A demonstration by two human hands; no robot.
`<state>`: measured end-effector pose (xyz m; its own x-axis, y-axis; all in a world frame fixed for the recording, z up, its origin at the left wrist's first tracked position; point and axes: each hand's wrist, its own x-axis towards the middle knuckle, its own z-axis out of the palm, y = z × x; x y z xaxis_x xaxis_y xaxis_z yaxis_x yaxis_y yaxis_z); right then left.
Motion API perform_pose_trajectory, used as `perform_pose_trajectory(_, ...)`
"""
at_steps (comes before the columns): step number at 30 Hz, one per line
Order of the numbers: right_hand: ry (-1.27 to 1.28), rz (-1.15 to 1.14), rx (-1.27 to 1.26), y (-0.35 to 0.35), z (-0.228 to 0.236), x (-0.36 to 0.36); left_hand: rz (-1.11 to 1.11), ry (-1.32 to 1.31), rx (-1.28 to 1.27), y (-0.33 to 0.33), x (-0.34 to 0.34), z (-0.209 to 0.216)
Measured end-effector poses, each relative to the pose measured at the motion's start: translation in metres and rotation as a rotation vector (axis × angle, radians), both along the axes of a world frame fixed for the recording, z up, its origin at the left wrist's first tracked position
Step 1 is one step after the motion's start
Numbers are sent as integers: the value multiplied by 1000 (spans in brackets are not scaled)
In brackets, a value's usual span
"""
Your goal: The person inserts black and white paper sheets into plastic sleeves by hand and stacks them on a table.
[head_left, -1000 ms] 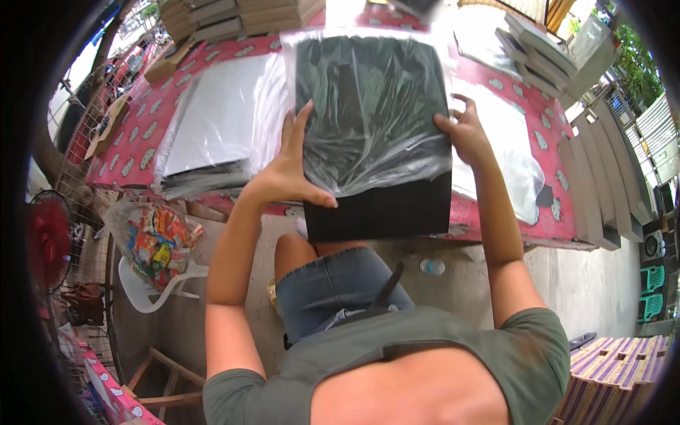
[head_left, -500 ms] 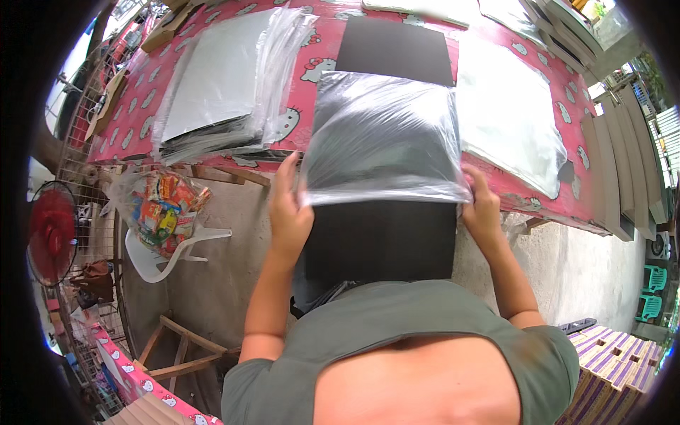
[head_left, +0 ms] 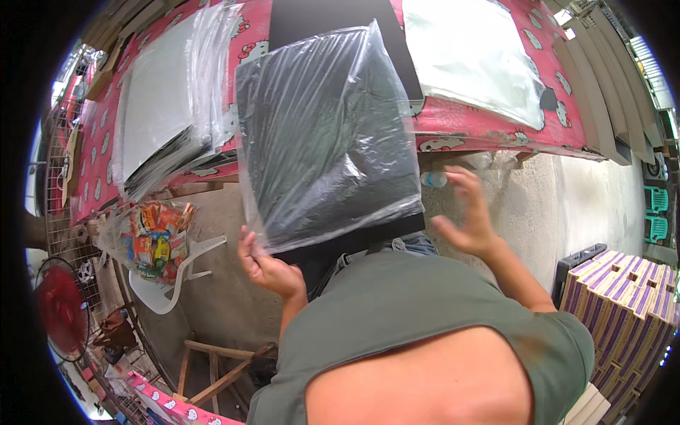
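A black board (head_left: 368,237) is mostly inside a clear plastic sleeve (head_left: 319,134), with a strip of its near edge sticking out at the sleeve's mouth. It tilts in front of my body and overlaps the table edge. My left hand (head_left: 273,273) grips the near left corner of the sleeve and board. Off the board's right side, my right hand (head_left: 467,216) is slightly blurred, fingers apart, touching nothing. Behind the sleeve, a second black board (head_left: 333,15) lies on the table. To its right is a pile of whitish plastic sleeves (head_left: 471,60).
The table (head_left: 453,142) has a pink patterned cover. Sleeved boards (head_left: 159,99) are stacked on its left, brown panels (head_left: 591,99) lean at its right end. On the left stand a white chair (head_left: 166,297) with a bag of snack packets (head_left: 156,241) and a red fan (head_left: 62,308). Boxes (head_left: 623,304) stand right.
The sleeved board has come toward me and tilted, with much more of the board now covered. My right hand has let go and moved off; my left hand moved down to the near corner.
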<state>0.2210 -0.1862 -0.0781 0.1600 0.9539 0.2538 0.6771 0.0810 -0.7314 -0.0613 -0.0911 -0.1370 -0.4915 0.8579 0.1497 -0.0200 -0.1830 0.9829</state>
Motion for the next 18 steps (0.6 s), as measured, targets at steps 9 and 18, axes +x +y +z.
perform_pose_trajectory(9, -185, -157, 143, 66, -20, -13, 18, -133, -49, 5, -8, 18)
perform_pose_trajectory(18, -12, 400, -238, -62, -12, 4, 1, -143, -134, -29, -15, -2)
